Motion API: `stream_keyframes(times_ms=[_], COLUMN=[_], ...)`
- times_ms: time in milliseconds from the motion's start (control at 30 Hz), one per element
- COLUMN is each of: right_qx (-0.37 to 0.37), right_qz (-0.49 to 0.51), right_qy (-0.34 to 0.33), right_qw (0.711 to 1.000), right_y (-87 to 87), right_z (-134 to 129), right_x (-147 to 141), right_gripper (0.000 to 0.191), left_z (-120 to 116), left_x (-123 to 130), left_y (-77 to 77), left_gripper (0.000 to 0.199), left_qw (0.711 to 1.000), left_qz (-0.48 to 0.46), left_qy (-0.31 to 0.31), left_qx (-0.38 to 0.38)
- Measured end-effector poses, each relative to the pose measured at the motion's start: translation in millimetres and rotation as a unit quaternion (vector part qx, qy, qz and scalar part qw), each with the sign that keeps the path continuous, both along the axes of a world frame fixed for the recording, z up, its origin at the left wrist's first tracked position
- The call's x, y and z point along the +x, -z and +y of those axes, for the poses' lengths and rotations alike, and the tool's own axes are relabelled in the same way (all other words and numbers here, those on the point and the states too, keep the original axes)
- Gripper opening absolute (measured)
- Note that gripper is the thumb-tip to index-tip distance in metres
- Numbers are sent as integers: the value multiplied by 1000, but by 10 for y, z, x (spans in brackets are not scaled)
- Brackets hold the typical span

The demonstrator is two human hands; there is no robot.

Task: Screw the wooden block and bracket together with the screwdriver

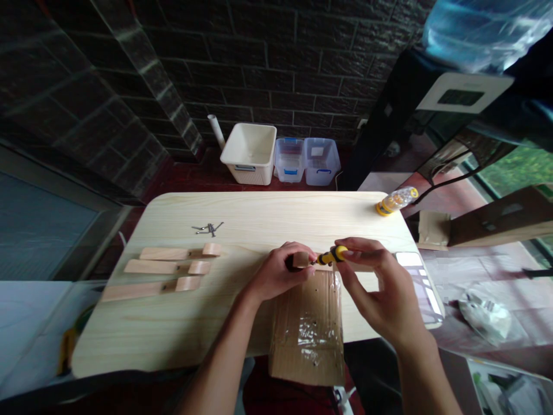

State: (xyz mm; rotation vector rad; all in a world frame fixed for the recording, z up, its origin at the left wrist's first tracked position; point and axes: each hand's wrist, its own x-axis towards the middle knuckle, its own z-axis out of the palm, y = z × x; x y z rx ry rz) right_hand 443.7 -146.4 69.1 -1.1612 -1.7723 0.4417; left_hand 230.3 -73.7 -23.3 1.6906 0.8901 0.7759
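Note:
Near the middle of the table, my left hand is closed around a small wooden piece. The fingers of my right hand grip the yellow and black handle of a screwdriver, whose tip points left and meets the wooden piece. Beneath both hands lies a cardboard box with clear tape on it, reaching past the table's front edge. A strip of wood shows at the box's far end, partly hidden by my hands.
Three wooden pieces with raised blocks lie at the left of the table, with several screws behind them. At the right are a clear, yellow-ended bottle and a phone-like flat object. Bins stand beyond.

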Motion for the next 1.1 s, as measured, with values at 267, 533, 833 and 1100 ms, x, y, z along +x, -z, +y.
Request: stream_keyframes(times_ms=[267,533,833,1100], right_qx=[2,-12,4,4], right_qz=[-3,9,-2,-12], right_qy=[6,-2,-4,-8], right_qw=[1000,1000,1000,1000], right_y=[23,4,-3,-12], right_z=[1,-10,10,-2], right_x=[10,9,23,27], right_gripper=[25,26,26,26], left_z=[-1,-3,-1,-3], left_x=[1,-3,2,3], left_y=[-9,6,12,-10], left_gripper=[12,13,14,13], left_qw=[1000,1000,1000,1000], left_qz=[-2,1,-5,-9], left_qy=[2,-3,-5,-5], left_qx=[7,-2,-5,-4])
